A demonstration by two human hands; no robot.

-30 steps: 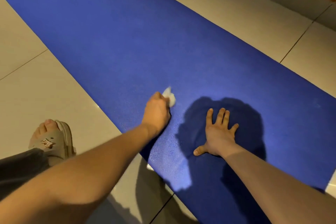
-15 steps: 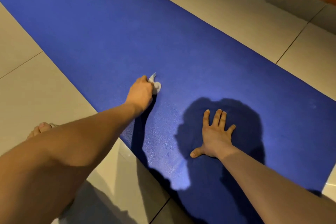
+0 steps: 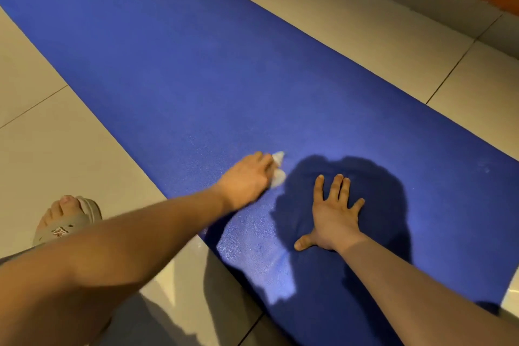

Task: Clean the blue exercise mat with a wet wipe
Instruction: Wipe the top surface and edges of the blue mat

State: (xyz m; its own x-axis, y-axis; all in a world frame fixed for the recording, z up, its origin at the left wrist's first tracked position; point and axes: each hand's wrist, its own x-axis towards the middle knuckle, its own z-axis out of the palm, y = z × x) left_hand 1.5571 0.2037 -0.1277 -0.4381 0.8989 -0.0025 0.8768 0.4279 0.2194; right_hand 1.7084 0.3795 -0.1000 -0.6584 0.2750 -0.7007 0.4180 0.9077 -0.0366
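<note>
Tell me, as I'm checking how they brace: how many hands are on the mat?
2. The left hand grips the wet wipe against the blue mat; the right hand presses flat, fingers spread, just right of it. None hidden.

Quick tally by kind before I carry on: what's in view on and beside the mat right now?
Mats: 1, blue mat
Wet wipes: 1, wet wipe
Hands: 2, left hand with the wet wipe in its grip, right hand flat on the blue mat
Sandals: 1, sandal beside the blue mat
Total: 5
</note>
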